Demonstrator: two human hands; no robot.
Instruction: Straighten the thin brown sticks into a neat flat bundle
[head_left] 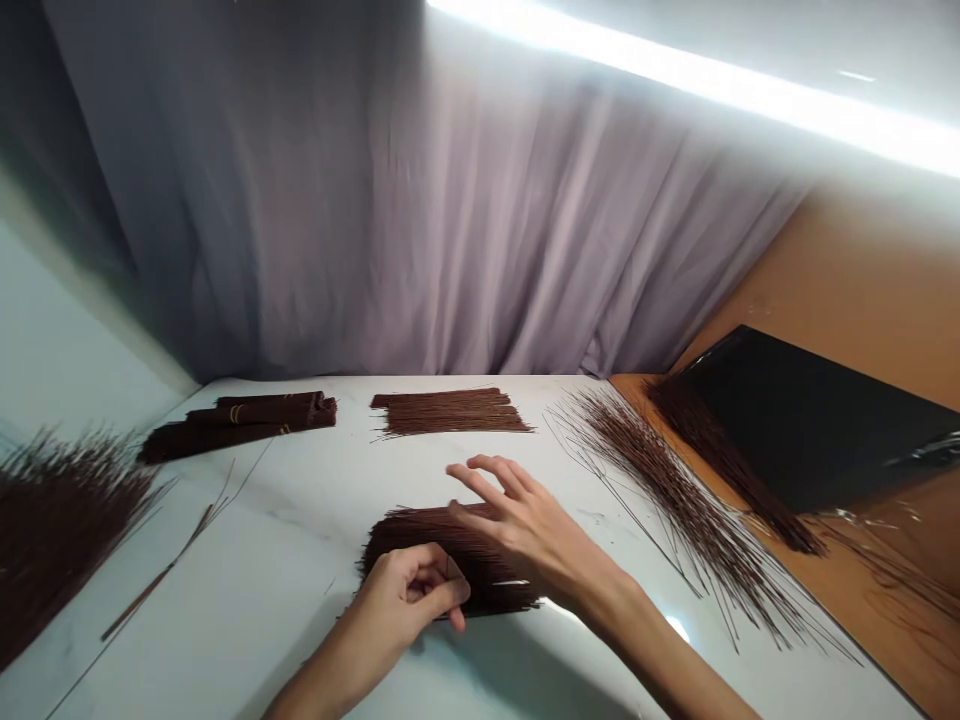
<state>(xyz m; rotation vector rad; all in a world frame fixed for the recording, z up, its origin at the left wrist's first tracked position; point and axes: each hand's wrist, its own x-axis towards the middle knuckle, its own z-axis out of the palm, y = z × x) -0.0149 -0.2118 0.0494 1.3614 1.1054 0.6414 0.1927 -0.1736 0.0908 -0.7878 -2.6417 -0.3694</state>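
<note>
One near stick pile (431,528): our left hand (420,592) is curled over it, maybe pinching something, we can't tell; our right hand (514,512) hovers spread.

A curled left hand (409,592) and splayed right hand (529,525) are over piled brown sticks (486,565), contact unclear.

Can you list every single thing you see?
Curtain: one, greyish purple, back.
Light: one, white, top right.
Wall: one, pale, left.
Panel: one, orange, right.
Table: one, white, middle.
Rolls: about three, brown, back left.
Stick stack: one, brown, back middle.
Near pile: one, brown, front middle.
Left pile: one, brown, far left.
Thin bunch: one, brown, beside left pile.
Loose pile: one, brown, table's right.
Sheet: one, black, far right.
Dark bunch: one, brown, beside sheet.
Left hand: one, bare, at near pile.
Right hand: one, bare, above near pile.
</note>
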